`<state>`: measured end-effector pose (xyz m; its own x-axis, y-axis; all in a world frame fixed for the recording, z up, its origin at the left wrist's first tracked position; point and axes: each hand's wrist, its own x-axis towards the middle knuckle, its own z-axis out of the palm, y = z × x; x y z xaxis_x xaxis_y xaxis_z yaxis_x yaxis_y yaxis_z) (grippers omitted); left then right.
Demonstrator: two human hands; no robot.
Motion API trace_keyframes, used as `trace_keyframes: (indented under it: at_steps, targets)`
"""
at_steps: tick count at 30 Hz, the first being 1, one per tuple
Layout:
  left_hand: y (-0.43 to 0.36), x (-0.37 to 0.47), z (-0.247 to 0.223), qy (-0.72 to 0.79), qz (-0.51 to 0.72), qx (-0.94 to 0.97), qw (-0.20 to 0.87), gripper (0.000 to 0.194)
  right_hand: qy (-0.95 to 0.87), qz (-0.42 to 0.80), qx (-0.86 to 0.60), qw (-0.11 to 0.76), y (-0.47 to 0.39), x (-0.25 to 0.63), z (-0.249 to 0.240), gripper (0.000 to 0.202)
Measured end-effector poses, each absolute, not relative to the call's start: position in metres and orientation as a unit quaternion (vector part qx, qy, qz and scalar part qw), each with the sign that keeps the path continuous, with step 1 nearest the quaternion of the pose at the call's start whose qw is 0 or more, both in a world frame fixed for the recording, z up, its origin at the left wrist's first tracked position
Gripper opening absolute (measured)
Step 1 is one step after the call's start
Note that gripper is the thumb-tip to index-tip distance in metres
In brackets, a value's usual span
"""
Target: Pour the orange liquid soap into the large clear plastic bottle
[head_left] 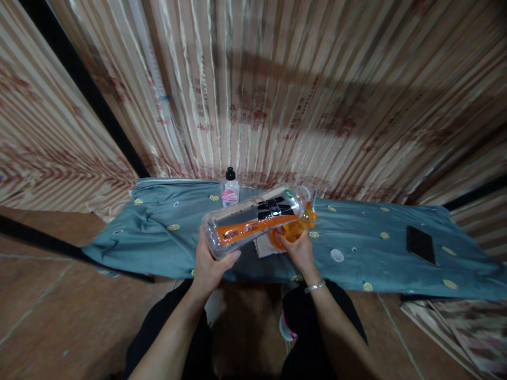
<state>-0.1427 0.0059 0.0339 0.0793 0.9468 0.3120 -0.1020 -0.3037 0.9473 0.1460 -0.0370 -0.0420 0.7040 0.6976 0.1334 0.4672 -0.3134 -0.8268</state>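
My left hand [214, 262] is wrapped round the base of a large clear plastic bottle [253, 217] with an orange and black label. The bottle is tilted nearly flat, its mouth to the upper right. My right hand [300, 250] grips a smaller bottle of orange liquid [295, 228], partly hidden behind the clear bottle. The large bottle's mouth lies close to the orange bottle's top; whether they touch I cannot tell. A folded pale cloth [264, 248] lies beneath them on the table.
A small bottle with a black cap [230, 190] stands at the back. To the right on the blue-green tablecloth [356, 269] lie a white round lid [337, 255] and a dark phone [420, 244]. A striped curtain [253, 95] hangs behind the table.
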Motion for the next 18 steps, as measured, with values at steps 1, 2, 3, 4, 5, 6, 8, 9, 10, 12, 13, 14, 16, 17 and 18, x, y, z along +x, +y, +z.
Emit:
trace_keyframes:
  at_steps: [1,2,3,4,5,6,8,9,10,12,13,14,16,17,18]
  targets:
    - [0.0060,-0.1426,0.0339,0.368,0.569,0.572,0.462,0.088,-0.364,0.127,-0.800,0.460,-0.0370,0.1461,-0.0417,0.092]
    - [0.0061,-0.1427,0.0339,0.368,0.570,0.572,0.462,0.087,-0.364,0.127,-0.799,0.461,-0.0369,0.1459,-0.0413,0.091]
    - [0.0062,-0.1428,0.0338,0.368,0.570,0.572,0.461,0.087,-0.363,0.127,-0.800,0.461,-0.0369,0.1457,-0.0410,0.091]
    - [0.0063,-0.1429,0.0337,0.368,0.571,0.572,0.460,0.086,-0.362,0.126,-0.801,0.460,-0.0368,0.1454,-0.0409,0.091]
    - [0.0064,-0.1430,0.0335,0.369,0.572,0.572,0.458,0.086,-0.362,0.125,-0.802,0.459,-0.0368,0.1451,-0.0408,0.092]
    - [0.0065,-0.1431,0.0333,0.370,0.573,0.572,0.456,0.086,-0.362,0.124,-0.803,0.457,-0.0367,0.1449,-0.0409,0.093]
    - [0.0065,-0.1430,0.0328,0.370,0.576,0.571,0.453,0.086,-0.364,0.120,-0.803,0.456,-0.0368,0.1446,-0.0417,0.094]
    - [0.0065,-0.1429,0.0325,0.370,0.578,0.570,0.452,0.086,-0.366,0.118,-0.802,0.457,-0.0369,0.1445,-0.0422,0.094]
    - [0.0066,-0.1428,0.0323,0.369,0.580,0.569,0.451,0.086,-0.367,0.116,-0.801,0.459,-0.0370,0.1445,-0.0428,0.093]
    - [0.0066,-0.1427,0.0323,0.368,0.578,0.571,0.452,0.087,-0.370,0.117,-0.797,0.463,-0.0372,0.1445,-0.0437,0.092]
    - [0.0067,-0.1429,0.0325,0.368,0.576,0.573,0.452,0.087,-0.371,0.117,-0.796,0.464,-0.0372,0.1445,-0.0438,0.091]
    - [0.0067,-0.1431,0.0328,0.368,0.574,0.576,0.451,0.087,-0.371,0.117,-0.796,0.465,-0.0373,0.1446,-0.0438,0.091]
    - [0.0066,-0.1439,0.0336,0.366,0.572,0.580,0.450,0.088,-0.371,0.116,-0.796,0.464,-0.0372,0.1445,-0.0429,0.090]
    - [0.0064,-0.1444,0.0340,0.364,0.570,0.582,0.451,0.087,-0.369,0.116,-0.797,0.463,-0.0371,0.1444,-0.0421,0.090]
    - [0.0063,-0.1448,0.0343,0.363,0.568,0.584,0.454,0.087,-0.367,0.117,-0.798,0.463,-0.0370,0.1442,-0.0410,0.090]
